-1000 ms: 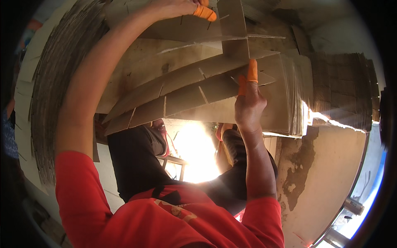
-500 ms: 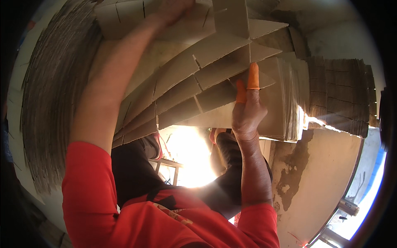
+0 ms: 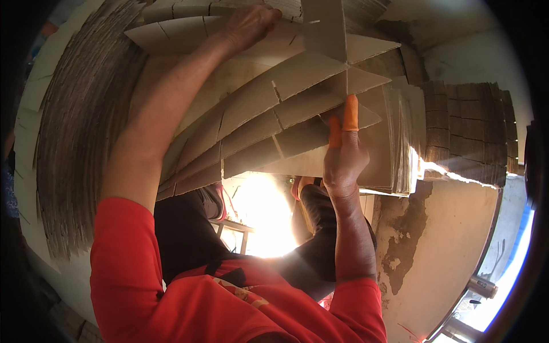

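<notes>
A fan of slotted brown cardboard strips [image 3: 269, 120] spreads in front of me, with one upright cardboard piece [image 3: 324, 28] crossing them at the top. My left hand [image 3: 250, 24] reaches up and grips the upper strips near that crosspiece. My right hand [image 3: 342, 155] holds the lower strips from below. Two of its fingers wear orange rubber tips and lie flat against a strip. Both arms are in red sleeves.
A tall pile of cardboard sheets [image 3: 74, 143] curves along the left. Another stack [image 3: 469, 131] stands at the right, with a thinner bundle [image 3: 403, 148] beside my right hand. Below it is a wall with peeling paint [image 3: 446, 246]. My dark-trousered legs and a stool [image 3: 234, 228] are underneath.
The fan of strips has tilted steeper and the upright crosspiece has slid down into it. My left hand has come lower into view. My right hand has stayed in place.
</notes>
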Available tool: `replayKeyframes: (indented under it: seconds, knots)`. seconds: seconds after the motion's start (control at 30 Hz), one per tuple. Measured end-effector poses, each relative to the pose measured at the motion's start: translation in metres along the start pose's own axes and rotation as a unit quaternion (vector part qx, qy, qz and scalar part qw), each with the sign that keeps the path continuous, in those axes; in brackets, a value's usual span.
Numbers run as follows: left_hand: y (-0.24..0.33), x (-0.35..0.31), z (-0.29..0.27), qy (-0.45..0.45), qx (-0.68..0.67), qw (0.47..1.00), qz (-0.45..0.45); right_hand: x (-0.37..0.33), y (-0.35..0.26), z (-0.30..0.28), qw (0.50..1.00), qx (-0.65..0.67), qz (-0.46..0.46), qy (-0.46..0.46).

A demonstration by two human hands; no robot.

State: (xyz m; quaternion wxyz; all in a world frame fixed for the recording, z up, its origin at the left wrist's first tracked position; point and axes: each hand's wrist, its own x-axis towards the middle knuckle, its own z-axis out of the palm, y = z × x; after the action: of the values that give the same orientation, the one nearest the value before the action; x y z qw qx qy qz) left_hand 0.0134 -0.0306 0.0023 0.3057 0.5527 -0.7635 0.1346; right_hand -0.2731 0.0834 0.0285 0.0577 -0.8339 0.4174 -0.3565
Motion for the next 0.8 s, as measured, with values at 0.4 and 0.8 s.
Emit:
replayKeyframes:
  seconds: [0.4, 0.8]
  knots:
    - [0.01, -0.002, 0.004, 0.025, -0.033, 0.999, -0.02, -0.009, 0.008, 0.001, 0.998, 0.019, -0.02, 0.065]
    - [0.026, -0.002, 0.0, 0.098, -0.038, 0.994, -0.005, -0.014, 0.006, -0.013, 0.999, 0.0, -0.038, 0.007]
